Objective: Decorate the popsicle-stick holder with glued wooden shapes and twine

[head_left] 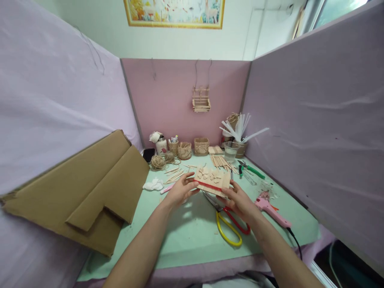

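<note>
Between both hands, a little above the table, I hold a small box of pale craft sticks (212, 179) with wooden flower shapes on its side and a red band along it. My left hand (181, 189) grips its left end, fingers and thumb around the edge. My right hand (237, 200) grips the right end in the same way. Scissors (228, 228) with one yellow and one red handle lie on the table under and beside my right hand, partly hidden by it. Right of that hand lies a pink glue gun (273, 211) with a black cord.
Cardboard (99, 196) leans at the left. Twine balls (158, 162), a white tissue (153, 185) and loose sticks (222, 162) lie farther back. Decorated containers (201, 147) and a cup of clear liquid (230, 152) stand behind. Green-handled pliers (255, 172) are at the right.
</note>
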Motion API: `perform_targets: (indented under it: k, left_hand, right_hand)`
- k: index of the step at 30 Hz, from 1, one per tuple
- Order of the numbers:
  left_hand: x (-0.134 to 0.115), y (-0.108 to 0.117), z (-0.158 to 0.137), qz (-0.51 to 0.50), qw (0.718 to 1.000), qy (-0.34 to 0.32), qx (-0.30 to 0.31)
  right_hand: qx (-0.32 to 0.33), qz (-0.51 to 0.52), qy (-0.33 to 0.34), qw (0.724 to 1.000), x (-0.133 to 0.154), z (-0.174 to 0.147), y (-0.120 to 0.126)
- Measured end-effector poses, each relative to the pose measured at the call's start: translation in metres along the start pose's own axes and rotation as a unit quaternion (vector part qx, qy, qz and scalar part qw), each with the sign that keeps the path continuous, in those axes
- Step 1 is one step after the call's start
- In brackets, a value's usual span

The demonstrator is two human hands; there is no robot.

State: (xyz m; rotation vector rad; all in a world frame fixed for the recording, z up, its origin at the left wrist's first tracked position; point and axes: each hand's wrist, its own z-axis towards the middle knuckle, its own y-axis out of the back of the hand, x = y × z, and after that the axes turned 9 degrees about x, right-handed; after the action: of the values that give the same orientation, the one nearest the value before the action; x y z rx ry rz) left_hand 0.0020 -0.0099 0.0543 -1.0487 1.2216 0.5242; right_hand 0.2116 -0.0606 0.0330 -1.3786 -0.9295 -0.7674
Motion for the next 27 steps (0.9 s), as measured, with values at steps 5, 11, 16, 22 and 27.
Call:
perform_targets:
  k: [5,11,16,22,27]
  left_hand:
    - [0.007,0.003,0.003,-0.004,1.0,-0.01,0.008]
    - [0.005,0.006,0.006,-0.012,0.999,-0.041,-0.004]
    - [0.006,0.006,0.008,-0.009,0.998,-0.067,-0.011]
    - [0.007,0.007,0.01,0.016,0.995,-0.095,-0.01]
    - [0.012,0.016,0.015,0.046,0.992,-0.117,0.001]
  right_hand:
    - [0.011,-0.019,-0.008,1.0,0.003,0.002,0.002]
    - [0.056,-0.086,0.013,0.995,0.007,0.009,0.008]
    - [0.104,-0.141,0.029,0.984,0.014,0.019,0.008]
    - [0.105,-0.21,0.037,0.971,0.021,0.029,0.004]
    - [0.083,-0.215,0.052,0.972,0.018,0.039,0.006]
